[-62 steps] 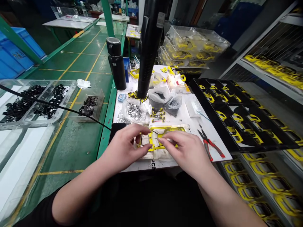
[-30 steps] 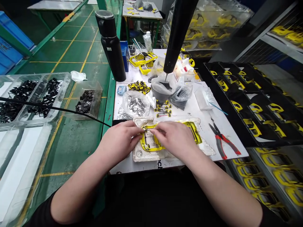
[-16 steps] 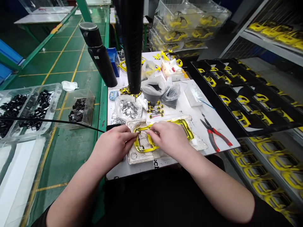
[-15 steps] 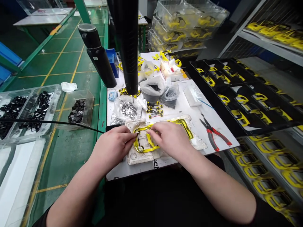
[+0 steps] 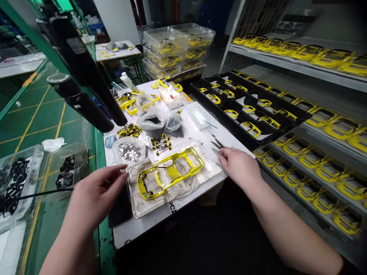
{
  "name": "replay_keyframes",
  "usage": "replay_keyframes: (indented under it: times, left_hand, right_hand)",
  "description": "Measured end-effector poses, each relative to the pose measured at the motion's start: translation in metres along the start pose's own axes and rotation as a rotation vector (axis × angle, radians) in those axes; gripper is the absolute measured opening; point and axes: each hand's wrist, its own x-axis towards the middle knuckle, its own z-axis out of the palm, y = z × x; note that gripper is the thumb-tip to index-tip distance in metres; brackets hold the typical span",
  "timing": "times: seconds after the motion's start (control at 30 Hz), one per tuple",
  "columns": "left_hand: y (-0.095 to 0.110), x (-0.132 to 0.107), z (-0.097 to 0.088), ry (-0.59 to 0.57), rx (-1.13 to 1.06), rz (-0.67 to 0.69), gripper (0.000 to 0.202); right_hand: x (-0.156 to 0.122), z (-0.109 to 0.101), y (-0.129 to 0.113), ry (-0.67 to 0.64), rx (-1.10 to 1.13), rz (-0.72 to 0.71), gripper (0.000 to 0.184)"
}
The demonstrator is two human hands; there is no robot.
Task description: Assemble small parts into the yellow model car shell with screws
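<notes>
A yellow toy car body shell (image 5: 173,170) lies upside down on a worn white foam holder (image 5: 143,208). Neither hand touches it now. My left hand (image 5: 96,193) hovers left of the holder, its fingers loosely curled and apart with nothing visible between them. A dark phone (image 5: 120,210) lies partly beneath that hand. At the right side of the table, my right hand (image 5: 242,166) is closed over the handles of the pliers (image 5: 218,144). Their jaws point away to the left, spread apart, and the red handles are hidden by the hand.
A bag of small metal plates (image 5: 130,152), bags of black parts (image 5: 153,124) and wired pieces (image 5: 162,144) sit behind the holder. A black screwdriver (image 5: 86,65) hangs at upper left. A black tray (image 5: 237,103) of yellow parts borders the right; shelves stand beyond.
Both hands have left the car shell. My left hand moved left and opened; my right hand moved right and closed on the pliers. The view has turned to the right.
</notes>
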Motion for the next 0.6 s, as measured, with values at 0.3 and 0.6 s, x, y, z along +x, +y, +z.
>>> replay_keyframes:
  times: [0.3, 0.6]
  left_hand:
    - [0.053, 0.111, -0.024, 0.349, -0.613, 0.017, 0.051]
    - [0.123, 0.189, 0.018, -0.231, -0.493, 0.341, 0.101]
  right_hand:
    - [0.0, -0.034, -0.026, 0.155, 0.163, -0.113, 0.028]
    - [0.02, -0.16, -0.082, 0.531, 0.694, -0.511, 0.047]
